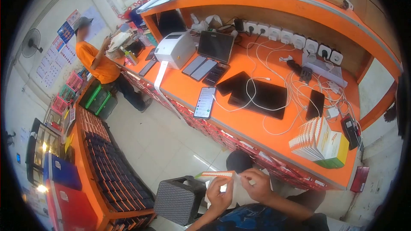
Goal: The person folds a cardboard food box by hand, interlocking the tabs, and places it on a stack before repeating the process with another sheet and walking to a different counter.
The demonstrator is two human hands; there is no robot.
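Note:
My left hand (220, 193) is closed on a thin orange-and-white cardboard pack (217, 174) with a row of white edges along its top and a green left end. My right hand (257, 184) pinches the right end of the same pack, thumb and forefinger together. The pack is above my lap, and its contents are too small to make out. On the orange counter (257, 134), a fanned row of similar white-and-orange packs (310, 139) stands beside a yellow-green box (334, 149).
A phone (204, 102) with a lit screen, a black tablet (261, 98), a label printer (174, 49) and tangled white cables (291, 81) lie on the counter. A black speaker (179, 199) stands by my left arm. Another person (100, 62) stands at the far left end.

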